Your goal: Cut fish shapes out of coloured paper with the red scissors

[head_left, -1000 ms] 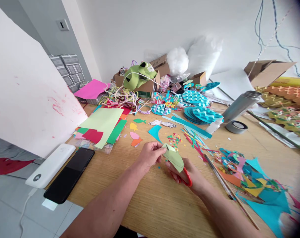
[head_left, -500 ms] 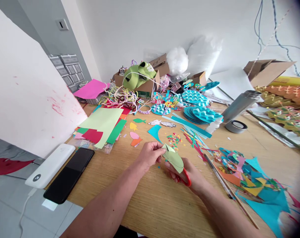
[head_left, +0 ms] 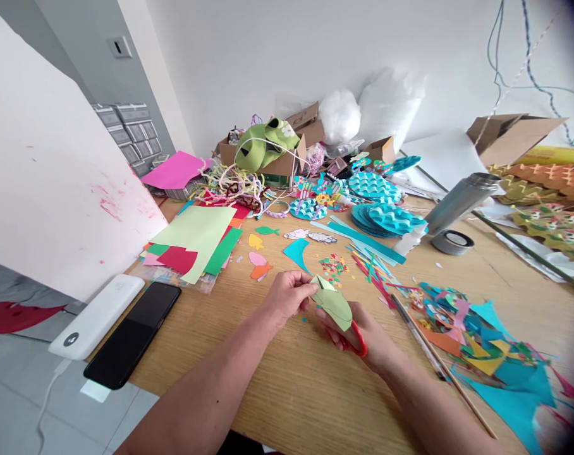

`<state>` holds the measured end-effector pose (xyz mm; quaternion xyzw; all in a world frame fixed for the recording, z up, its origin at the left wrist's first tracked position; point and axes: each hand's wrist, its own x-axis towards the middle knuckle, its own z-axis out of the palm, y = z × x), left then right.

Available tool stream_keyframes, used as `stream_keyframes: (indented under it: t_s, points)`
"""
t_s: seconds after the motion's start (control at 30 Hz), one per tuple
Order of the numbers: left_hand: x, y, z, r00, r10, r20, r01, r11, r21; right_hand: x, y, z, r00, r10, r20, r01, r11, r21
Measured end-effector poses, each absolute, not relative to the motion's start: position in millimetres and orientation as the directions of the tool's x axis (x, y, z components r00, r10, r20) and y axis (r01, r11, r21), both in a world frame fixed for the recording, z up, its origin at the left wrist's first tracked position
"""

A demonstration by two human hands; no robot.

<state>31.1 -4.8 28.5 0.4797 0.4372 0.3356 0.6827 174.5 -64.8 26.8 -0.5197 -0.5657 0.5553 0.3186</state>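
Note:
Between my two hands is a light green paper piece (head_left: 335, 306) with a curved outline drawn on it. My left hand (head_left: 291, 296) pinches its upper left end. My right hand (head_left: 356, 332) is closed on red-handled scissors (head_left: 360, 339); their blades are mostly hidden by the paper. Beyond my hands lie small fish cutouts: a green one (head_left: 267, 231), a yellow one (head_left: 255, 241), a pink one (head_left: 257, 258) and an orange one (head_left: 260, 270). A blue paper piece (head_left: 296, 254) is close by.
On the left are coloured sheets (head_left: 192, 230), a black phone (head_left: 133, 335) and a white power bank (head_left: 96, 316). Paper scraps (head_left: 486, 357), a pen (head_left: 417, 338) and a thin stick lie right. A metal bottle (head_left: 462, 202) and blue discs (head_left: 382, 219) stand farther back.

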Motion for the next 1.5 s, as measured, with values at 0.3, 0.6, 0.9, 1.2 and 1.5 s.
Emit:
stream_keyframes:
  t_s: [0.3, 0.6, 0.9, 1.2, 1.5]
  points:
    - [32, -5, 28, 0.377, 0.886, -0.27, -0.024, 0.301, 0.953, 174, -64, 27, -0.239, 0.946, -0.219, 0.256, -0.156, -0.954]
    - [32, -5, 28, 0.376, 0.884, -0.276, -0.024, 0.308, 0.951, 174, -64, 28, -0.254, 0.94, -0.227, 0.247, -0.164, -0.955]
    - [31, -5, 28, 0.393, 0.876, -0.279, -0.011, 0.308, 0.951, 172, -65, 34, -0.253, 0.937, -0.239, 0.231, -0.181, -0.956]
    - [31, -4, 29, 0.397, 0.869, -0.295, -0.015, 0.327, 0.945, 172, -64, 35, -0.228, 0.934, -0.273, 0.251, -0.214, -0.944]
    - [31, -4, 27, 0.398, 0.869, -0.295, -0.025, 0.332, 0.943, 174, -63, 32, -0.224, 0.933, -0.283, 0.27, -0.22, -0.937]
